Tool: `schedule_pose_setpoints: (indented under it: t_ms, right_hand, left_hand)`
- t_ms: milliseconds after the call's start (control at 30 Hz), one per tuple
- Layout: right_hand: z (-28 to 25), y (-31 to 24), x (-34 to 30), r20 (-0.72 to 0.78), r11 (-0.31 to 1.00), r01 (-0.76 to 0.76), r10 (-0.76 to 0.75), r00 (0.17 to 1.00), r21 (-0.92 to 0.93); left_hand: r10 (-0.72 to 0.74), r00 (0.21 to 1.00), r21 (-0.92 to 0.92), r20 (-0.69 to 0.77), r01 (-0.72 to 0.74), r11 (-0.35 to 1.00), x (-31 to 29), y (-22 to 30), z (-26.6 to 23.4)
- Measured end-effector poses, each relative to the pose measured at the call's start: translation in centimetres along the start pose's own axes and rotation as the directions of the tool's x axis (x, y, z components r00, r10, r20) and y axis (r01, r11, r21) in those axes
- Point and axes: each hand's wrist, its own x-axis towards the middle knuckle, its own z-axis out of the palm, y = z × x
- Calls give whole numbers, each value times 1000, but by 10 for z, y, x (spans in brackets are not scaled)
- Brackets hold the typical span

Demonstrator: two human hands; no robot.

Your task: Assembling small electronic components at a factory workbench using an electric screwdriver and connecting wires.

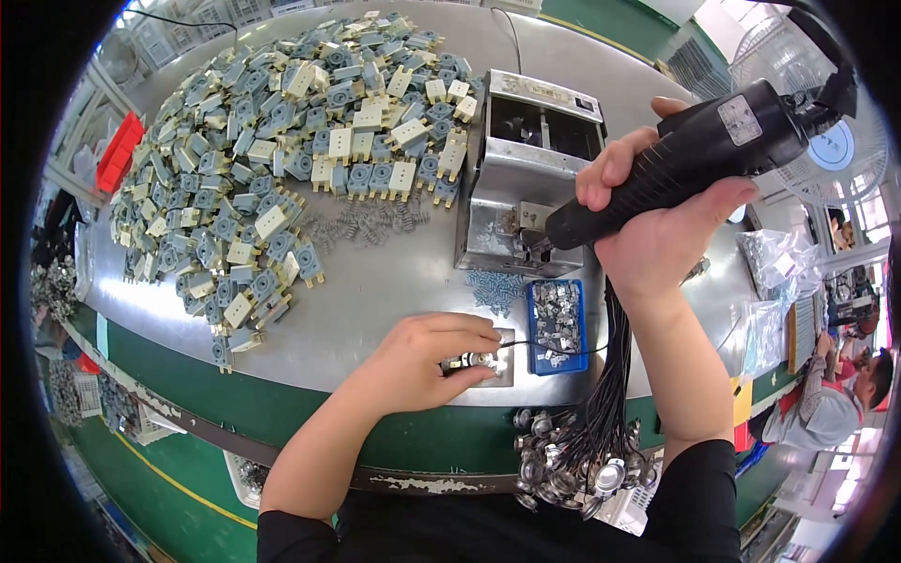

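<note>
Two hands are working: the left hand [422, 361] is pinching a small round part [477, 360] at the counter's [375, 291] 6 o'clock edge; the right hand [657, 220] is clamping a black electric screwdriver [694, 155] at 3 o'clock.

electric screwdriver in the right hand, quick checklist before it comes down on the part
1. Right hand gripping the black electric screwdriver: ok.
2. Left hand pinning the small round part on its metal plate: ok.
3. Driver tip over the part: not ok, it sits up by the metal feeder box.
4. Screw on the tip: cannot tell.
5. Blue tray of metal pieces within reach: ok.
</note>
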Motion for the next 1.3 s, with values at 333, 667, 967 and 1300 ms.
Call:
schedule_pose_setpoints:
  t_ms: [333, 667, 967, 1300]
  right_hand:
    - [4, 3, 3, -15, 999, -29, 29, 999, -24]
    - [8, 1, -8, 55, 996, -51, 55, 997, -68]
    - [21, -34, -65, 256, 939, -338, 311, 915, 68]
    - [23, -19, -85, 321, 939, -283, 211, 923, 195]
  left_hand:
    - [12, 1000, 8, 2, -12, 1000, 1, -2, -1]
    - [31, 999, 8, -9, -31, 999, -3, -2, 1]
    - [28, 999, -1, -18, -28, 1000, -3, -5, -1]
    - [27, 1000, -26, -12, -27, 999, -5, -8, 1]
